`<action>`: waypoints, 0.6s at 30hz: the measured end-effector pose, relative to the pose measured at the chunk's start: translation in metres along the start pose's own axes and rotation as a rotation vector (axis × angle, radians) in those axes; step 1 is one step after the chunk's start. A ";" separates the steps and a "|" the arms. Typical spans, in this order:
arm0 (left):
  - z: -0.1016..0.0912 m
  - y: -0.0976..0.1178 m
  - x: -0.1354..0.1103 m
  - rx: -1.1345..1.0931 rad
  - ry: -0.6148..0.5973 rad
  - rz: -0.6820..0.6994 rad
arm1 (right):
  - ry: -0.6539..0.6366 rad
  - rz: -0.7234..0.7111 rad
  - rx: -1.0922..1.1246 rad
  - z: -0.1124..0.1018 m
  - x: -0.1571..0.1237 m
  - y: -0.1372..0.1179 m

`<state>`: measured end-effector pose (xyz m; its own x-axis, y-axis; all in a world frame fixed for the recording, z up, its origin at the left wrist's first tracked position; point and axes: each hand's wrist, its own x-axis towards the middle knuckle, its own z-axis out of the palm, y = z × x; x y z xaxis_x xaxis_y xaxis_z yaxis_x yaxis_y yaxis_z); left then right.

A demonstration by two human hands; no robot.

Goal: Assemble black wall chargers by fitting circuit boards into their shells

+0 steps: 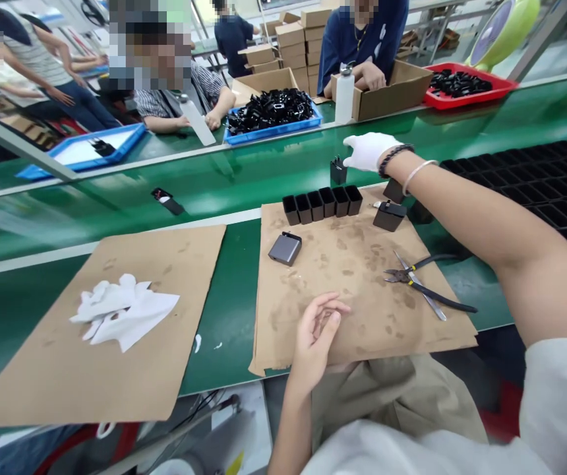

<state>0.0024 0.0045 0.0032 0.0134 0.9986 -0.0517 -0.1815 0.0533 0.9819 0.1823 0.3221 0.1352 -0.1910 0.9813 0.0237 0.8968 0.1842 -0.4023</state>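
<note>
My right hand [370,152], in a white glove, reaches over the green belt. Its thumb and forefinger are apart, just beside a black plug piece with prongs [338,171]; whether they touch it I cannot tell. My bare left hand [319,330] hovers over the near edge of the cardboard sheet [313,284], fingers loosely bent and empty. On that sheet stand a row of open black housings [323,204], a grey charger block [286,249] and a black charger block [389,216]. Cutting pliers [412,274] lie across a slim metal tool [434,305] on the right.
White gloves [120,310] lie on another cardboard sheet [165,369] at left. A dark piece [167,201] rests on the belt [234,185]. Black trays [525,171] are at right. Beyond the belt, people sit by a blue tray [276,135], a carton [387,99] and a red tray [466,102].
</note>
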 end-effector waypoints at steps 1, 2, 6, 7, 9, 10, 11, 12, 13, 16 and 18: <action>0.000 0.001 0.000 0.008 -0.001 -0.003 | -0.030 -0.014 -0.044 -0.005 -0.012 0.003; 0.001 0.002 0.000 0.018 0.000 -0.008 | -0.063 -0.017 -0.096 -0.008 -0.025 0.008; 0.000 0.002 0.000 0.075 -0.012 -0.007 | -0.261 -0.056 -0.366 -0.003 -0.079 0.033; 0.000 0.001 0.000 0.096 -0.020 -0.004 | -0.291 -0.075 -0.417 0.000 -0.091 0.037; 0.000 -0.001 -0.001 0.154 -0.036 0.010 | -0.312 -0.115 -0.463 0.008 -0.113 0.040; 0.001 -0.002 -0.001 0.194 -0.037 0.027 | -0.307 -0.130 -0.445 0.012 -0.125 0.037; 0.003 -0.003 -0.001 0.244 -0.027 0.054 | -0.311 -0.155 -0.413 0.015 -0.136 0.032; 0.006 -0.004 -0.001 0.301 -0.009 0.094 | -0.319 -0.185 -0.364 0.019 -0.149 0.026; 0.010 -0.005 0.000 0.358 0.015 0.143 | -0.327 -0.222 -0.294 0.023 -0.161 0.019; 0.023 -0.011 0.004 0.478 0.071 0.285 | -0.327 -0.361 -0.026 0.039 -0.201 -0.001; 0.029 -0.016 0.007 0.494 0.108 0.331 | -0.259 -0.391 0.116 0.052 -0.226 -0.008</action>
<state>0.0335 0.0103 -0.0073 -0.0705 0.9580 0.2779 0.3196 -0.2423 0.9161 0.1976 0.0959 0.0858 -0.6111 0.7910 -0.0290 0.6903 0.5147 -0.5085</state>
